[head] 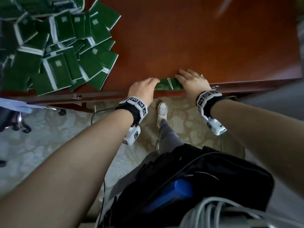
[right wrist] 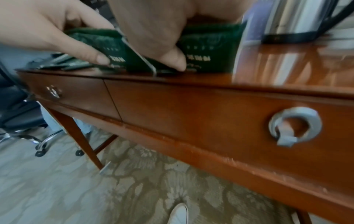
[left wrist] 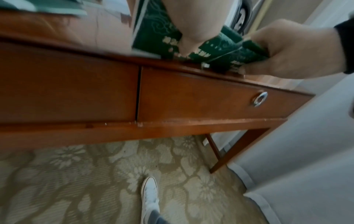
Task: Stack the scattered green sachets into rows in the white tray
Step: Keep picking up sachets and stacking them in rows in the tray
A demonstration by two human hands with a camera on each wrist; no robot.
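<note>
Right at the near edge of the wooden table (head: 189, 38), we see both hands closed on one small bundle of green sachets (head: 166, 84) standing on edge between them. Our left hand (head: 143, 89) curls round the bundle's left end, and our right hand (head: 192, 83) clasps the other end, its thumb (right wrist: 172, 59) pressed down the bundle's front face, tip near the tabletop. From the right wrist view the sachets stand roughly upright, fanned a little, with pale print on their dark green faces; how many there are we cannot tell.

Well apart, toward the far left of the table, lies a loose heap of green sachets (head: 54, 46), overlapping at all angles, some showing white edges. The white tray appears in none of our views.

Below the tabletop run two drawer fronts, the right one with a metal ring pull (right wrist: 295, 125). A white shoe (head: 162, 111) stands on the patterned carpet (head: 41, 145), and a wheeled chair base (right wrist: 41, 142) sits beside the table's left leg.
</note>
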